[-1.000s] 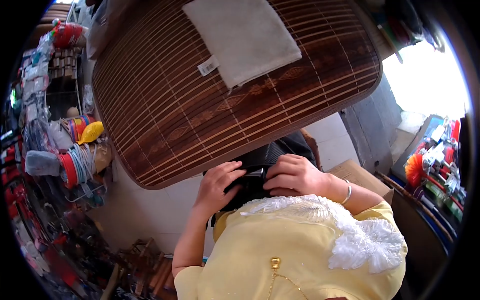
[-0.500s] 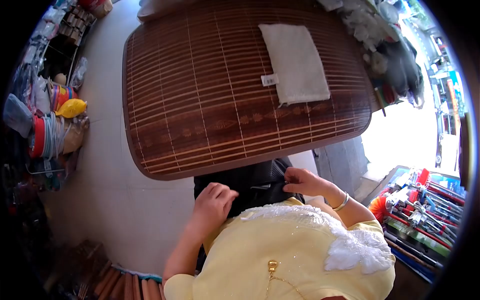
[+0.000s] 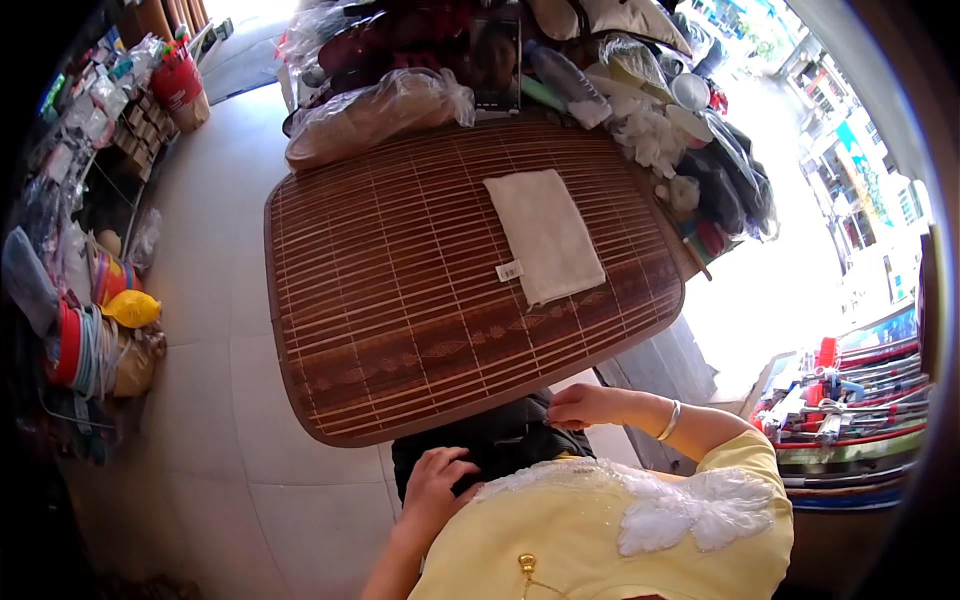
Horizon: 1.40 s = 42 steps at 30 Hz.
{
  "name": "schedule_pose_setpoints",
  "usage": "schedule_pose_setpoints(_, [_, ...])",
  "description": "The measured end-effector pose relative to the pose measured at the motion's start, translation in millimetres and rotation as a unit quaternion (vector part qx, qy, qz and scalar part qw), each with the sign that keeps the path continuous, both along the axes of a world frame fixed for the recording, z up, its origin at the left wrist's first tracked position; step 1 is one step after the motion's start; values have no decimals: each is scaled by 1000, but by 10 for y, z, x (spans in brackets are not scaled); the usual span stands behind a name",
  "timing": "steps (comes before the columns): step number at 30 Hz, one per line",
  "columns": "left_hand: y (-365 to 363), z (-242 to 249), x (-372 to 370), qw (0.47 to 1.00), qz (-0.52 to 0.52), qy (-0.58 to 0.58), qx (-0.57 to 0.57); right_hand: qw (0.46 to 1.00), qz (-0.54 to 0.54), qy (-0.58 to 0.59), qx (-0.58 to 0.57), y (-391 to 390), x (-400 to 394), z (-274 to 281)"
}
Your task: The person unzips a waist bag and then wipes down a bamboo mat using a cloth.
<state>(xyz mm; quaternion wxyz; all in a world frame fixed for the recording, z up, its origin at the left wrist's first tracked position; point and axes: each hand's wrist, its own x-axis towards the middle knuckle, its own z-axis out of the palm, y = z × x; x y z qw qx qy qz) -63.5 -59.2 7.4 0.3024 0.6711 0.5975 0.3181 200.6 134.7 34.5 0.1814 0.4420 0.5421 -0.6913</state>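
Note:
Near the bottom centre, my left hand rests at the edge of the black fabric over my lap, its fingers loosely bent and a little apart, holding nothing. My right hand, with a bracelet on the wrist, has its fingertips pinched together over the same black fabric; what they hold is too small to tell. Beyond both hands is a table covered by a brown slatted mat. A folded off-white cloth with a small white tag lies on the mat, touched by neither hand.
Plastic-wrapped goods and bags pile up behind the mat. Shelved goods and a yellow packet stand at the left. Rods and tools lie at the right. Pale floor tiles show left of the table.
The view has tilted up, showing more goods behind the mat. Mat and cloth appear lower. My left hand's fingers have loosened; my right hand stays by the black fabric.

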Motion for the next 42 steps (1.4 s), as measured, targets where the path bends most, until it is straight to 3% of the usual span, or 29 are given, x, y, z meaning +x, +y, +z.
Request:
schedule_pose_setpoints(1, [-13, -28, 1, 1000, 3, -5, 9, 999, -41, 16, -25, -6, -61, 88])
schedule_pose_setpoints(5, [-24, -53, 5, 999, 17, -18, 27, 998, -14, 54, -4, -59, -393, 199])
schedule_pose_setpoints(10, [-92, -53, -18, 999, 26, -23, 5, 980, 147, 31, 129, -105, -804, 164])
schedule_pose_setpoints(14, [-132, -74, -33, 999, 33, -9, 23, 976, 177, 42, 122, -80, -840, 218])
schedule_pose_setpoints(20, [62, 53, -10, 998, 24, -54, -1, 989, 86, 106, 65, -65, -590, 233])
schedule_pose_setpoints(22, [276, 170, 24, 993, -19, -116, 3, 989, 77, 108, 62, -72, -541, 259])
schedule_pose_setpoints(27, [684, -40, 212, 983, -142, -100, -61, 986, -3, 164, -19, -128, -413, 320])
schedule_pose_setpoints(30, [840, 22, 230, 970, -193, -120, -80, 981, -16, 183, 65, -159, -229, 163])
schedule_pose_setpoints(32, [902, 73, 220, 968, -202, -109, -103, 948, 43, 143, 282, -181, -62, -15])
schedule_pose_setpoints(38, [984, 142, 252, 960, -230, -89, -135, 968, 9, 151, 198, -364, 41, -144])
schedule_pose_setpoints(42, [1029, 50, 246, 940, -250, -127, -192, 951, 42, 184, 247, -362, 41, -145])
